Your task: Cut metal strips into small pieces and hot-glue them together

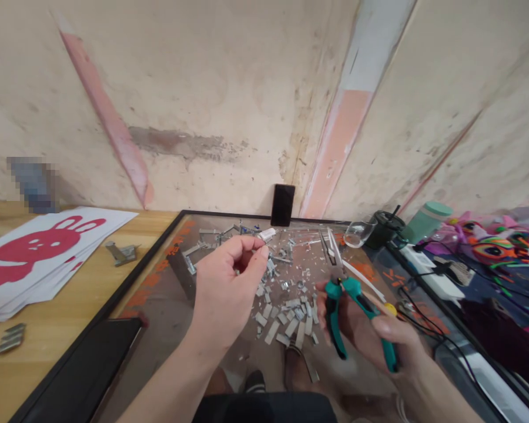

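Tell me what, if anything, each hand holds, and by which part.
The right hand holds pliers by their teal-and-black handles; the left hand pinches a small pale piece by its near end.

**Clutter around an upright phone point(283, 205)**

The phone is stood upright in front of a stained wall point(229, 70), which is marked by a peeled patch point(176, 142) to the phone's upper left. To the phone's right, a clear drinking glass point(356, 236), a dark cup point(383, 230) with a straw point(395, 212) and a mint-green bottle point(427, 218) are lined up in turn. Farther right of it, brightly coloured toys point(494, 249) are heaped; nearer the viewer than the phone, a white power strip point(449, 288) is laid. Well left of the phone, paper sheets point(110, 223) bearing a red rabbit point(48, 239) are stacked on a wooden surface point(53, 332).
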{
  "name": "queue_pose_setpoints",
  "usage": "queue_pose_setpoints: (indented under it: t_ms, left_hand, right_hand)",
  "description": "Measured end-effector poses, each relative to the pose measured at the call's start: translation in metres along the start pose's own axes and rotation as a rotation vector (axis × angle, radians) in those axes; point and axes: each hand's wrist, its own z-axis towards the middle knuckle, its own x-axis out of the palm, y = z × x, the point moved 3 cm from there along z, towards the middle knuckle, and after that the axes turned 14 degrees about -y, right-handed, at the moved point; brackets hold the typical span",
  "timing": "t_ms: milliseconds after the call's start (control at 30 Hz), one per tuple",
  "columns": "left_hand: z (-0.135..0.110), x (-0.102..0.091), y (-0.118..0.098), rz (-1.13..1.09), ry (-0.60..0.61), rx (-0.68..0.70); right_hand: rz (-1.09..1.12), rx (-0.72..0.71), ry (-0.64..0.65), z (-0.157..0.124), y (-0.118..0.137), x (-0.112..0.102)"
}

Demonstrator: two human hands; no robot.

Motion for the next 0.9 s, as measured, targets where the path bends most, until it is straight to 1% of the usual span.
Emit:
queue_pose_setpoints:
  t_ms: [67, 133, 200, 267, 333, 433, 567, 633, 767, 900]
  left_hand:
    - [0.000, -0.002, -0.001, -0.010, 0.011, -0.012]
    - [0.001, -0.004, 0.000, -0.030, 0.012, -0.036]
    - [0.002, -0.005, 0.001, -0.077, 0.021, -0.074]
    - [0.003, -0.005, 0.004, -0.155, 0.044, -0.127]
    - [0.004, -0.003, 0.007, -0.260, 0.096, -0.194]
    - [0.005, 0.000, 0.009, -0.415, 0.218, -0.308]
    - [0.005, 0.004, 0.005, -0.564, 0.391, -0.458]
    - [0.004, 0.005, 0.003, -0.640, 0.456, -0.522]
    - [0.003, 0.006, 0.002, -0.752, 0.501, -0.595]
    - [0.002, 0.006, 0.003, -0.770, 0.483, -0.572]
  right_hand:
    - [-0.099, -0.096, 0.021, 0.008, 0.014, 0.006]
    - [-0.265, -0.234, 0.007, 0.016, 0.025, 0.011]
    - [-0.412, -0.372, -0.022, 0.022, 0.031, 0.014]
    - [-0.497, -0.455, -0.027, 0.027, 0.032, 0.017]
    - [-0.554, -0.487, 0.003, 0.031, 0.030, 0.018]
    - [-0.622, -0.544, 0.059, 0.033, 0.031, 0.017]
    - [-0.668, -0.618, 0.066, 0.032, 0.036, 0.015]
    - [-0.683, -0.638, 0.061, 0.032, 0.038, 0.014]
    - [-0.703, -0.665, 0.035, 0.030, 0.040, 0.012]
    - [-0.736, -0.679, -0.003, 0.028, 0.040, 0.012]
